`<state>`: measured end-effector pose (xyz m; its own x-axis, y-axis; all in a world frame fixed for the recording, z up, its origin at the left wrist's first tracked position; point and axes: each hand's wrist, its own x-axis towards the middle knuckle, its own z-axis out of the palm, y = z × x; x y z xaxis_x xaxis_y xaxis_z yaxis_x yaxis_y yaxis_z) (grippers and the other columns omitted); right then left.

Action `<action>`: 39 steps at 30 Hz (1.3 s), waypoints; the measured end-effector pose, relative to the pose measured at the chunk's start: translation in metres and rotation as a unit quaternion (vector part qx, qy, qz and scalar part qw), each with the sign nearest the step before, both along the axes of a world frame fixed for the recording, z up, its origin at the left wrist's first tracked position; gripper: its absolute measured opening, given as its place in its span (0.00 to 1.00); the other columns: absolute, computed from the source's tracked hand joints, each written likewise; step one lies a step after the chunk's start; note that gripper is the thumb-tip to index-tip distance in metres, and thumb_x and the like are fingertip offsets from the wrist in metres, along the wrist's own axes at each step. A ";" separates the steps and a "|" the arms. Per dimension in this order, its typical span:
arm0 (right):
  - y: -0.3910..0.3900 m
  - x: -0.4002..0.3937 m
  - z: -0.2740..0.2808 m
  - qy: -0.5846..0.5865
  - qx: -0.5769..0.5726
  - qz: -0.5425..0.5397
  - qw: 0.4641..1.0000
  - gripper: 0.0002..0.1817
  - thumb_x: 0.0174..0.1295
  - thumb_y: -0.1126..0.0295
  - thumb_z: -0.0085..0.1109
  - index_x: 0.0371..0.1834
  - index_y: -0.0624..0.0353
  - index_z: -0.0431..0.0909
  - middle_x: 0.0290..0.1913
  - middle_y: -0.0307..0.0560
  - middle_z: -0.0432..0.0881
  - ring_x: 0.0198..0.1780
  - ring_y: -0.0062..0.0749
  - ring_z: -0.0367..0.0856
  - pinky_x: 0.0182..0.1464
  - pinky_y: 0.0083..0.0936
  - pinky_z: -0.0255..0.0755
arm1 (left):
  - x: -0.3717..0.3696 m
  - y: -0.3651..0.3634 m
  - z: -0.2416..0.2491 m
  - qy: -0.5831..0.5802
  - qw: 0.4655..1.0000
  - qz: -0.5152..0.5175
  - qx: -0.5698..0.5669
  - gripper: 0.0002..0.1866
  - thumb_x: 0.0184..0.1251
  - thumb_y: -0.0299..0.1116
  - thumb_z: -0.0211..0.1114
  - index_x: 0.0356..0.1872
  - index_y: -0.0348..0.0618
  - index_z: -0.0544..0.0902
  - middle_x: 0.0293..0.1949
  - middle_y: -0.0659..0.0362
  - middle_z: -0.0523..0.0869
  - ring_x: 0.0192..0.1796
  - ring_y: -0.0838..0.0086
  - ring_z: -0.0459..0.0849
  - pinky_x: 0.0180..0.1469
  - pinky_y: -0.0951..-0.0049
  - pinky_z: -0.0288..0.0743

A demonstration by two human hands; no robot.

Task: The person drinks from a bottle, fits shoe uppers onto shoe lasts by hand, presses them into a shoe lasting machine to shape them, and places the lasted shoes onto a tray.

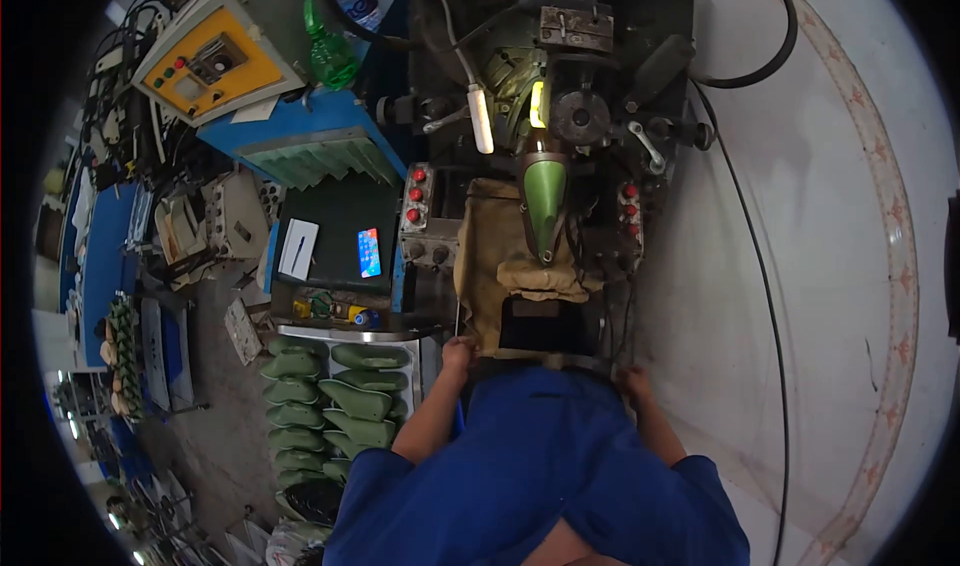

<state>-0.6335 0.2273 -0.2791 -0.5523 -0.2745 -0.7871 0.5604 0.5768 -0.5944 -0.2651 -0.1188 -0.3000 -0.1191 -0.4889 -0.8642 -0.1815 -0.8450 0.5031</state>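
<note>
Grip is unclear (can't tell either), with left hand beside tan cloth, right hand near machine.

Head camera: above the blue shirt, looking forward and steeply down
Machine: straight ahead, near, upper middle
Room: wide on both sides, rounded dark edges

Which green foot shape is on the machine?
The green foot shape between the red buttons; the other green ones lie in rows on the left.
</note>
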 end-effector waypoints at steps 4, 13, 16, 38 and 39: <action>0.049 -0.048 -0.075 -0.030 -0.073 0.101 0.992 0.06 0.71 0.67 0.65 0.39 0.56 0.85 0.28 0.38 0.83 0.28 0.28 0.81 0.27 0.30 0.73 | 0.041 0.044 -0.104 -0.144 0.948 -0.141 -0.246 0.06 0.73 0.33 0.69 0.44 0.45 0.89 0.39 0.53 0.92 0.39 0.59 0.91 0.41 0.59 0.86; 0.065 -0.075 -0.083 -0.059 -0.181 0.303 0.934 0.14 0.73 0.57 0.63 0.39 0.57 0.86 0.28 0.38 0.81 0.26 0.30 0.79 0.26 0.31 0.72 | 0.109 0.239 0.025 -0.365 0.906 -0.192 -0.094 0.19 0.69 0.49 0.75 0.47 0.44 0.91 0.50 0.43 0.94 0.58 0.47 0.92 0.61 0.50 0.84; 0.095 -0.130 -0.152 -0.131 -0.159 0.282 0.937 0.13 0.71 0.58 0.64 0.38 0.56 0.86 0.29 0.41 0.83 0.28 0.37 0.82 0.29 0.35 0.75 | 0.131 0.304 0.032 -0.365 0.898 -0.241 -0.042 0.21 0.68 0.49 0.72 0.52 0.44 0.92 0.53 0.41 0.93 0.59 0.44 0.91 0.64 0.48 0.84; -0.145 0.112 -0.025 -0.037 0.030 0.588 0.808 0.13 0.77 0.63 0.67 0.59 0.52 0.81 0.40 0.42 0.85 0.36 0.29 0.84 0.36 0.29 0.79 | 0.257 0.368 0.242 -0.634 0.615 0.172 -0.436 0.31 0.63 0.43 0.83 0.64 0.43 0.83 0.61 0.50 0.87 0.67 0.48 0.82 0.72 0.50 0.71; -0.152 0.143 -0.017 0.008 0.004 0.628 0.778 0.15 0.77 0.62 0.68 0.60 0.53 0.81 0.41 0.41 0.85 0.39 0.28 0.84 0.40 0.29 0.81 | 0.268 0.369 0.243 -0.633 0.614 0.180 -0.437 0.31 0.63 0.43 0.83 0.64 0.43 0.83 0.61 0.50 0.87 0.67 0.48 0.82 0.72 0.50 0.71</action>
<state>-0.4909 0.0755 -0.2962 0.1378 -0.6013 -0.7871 -0.4550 0.6674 -0.5895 0.0029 0.2503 -0.0572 0.6292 -0.6289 0.4568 -0.7740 -0.4535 0.4418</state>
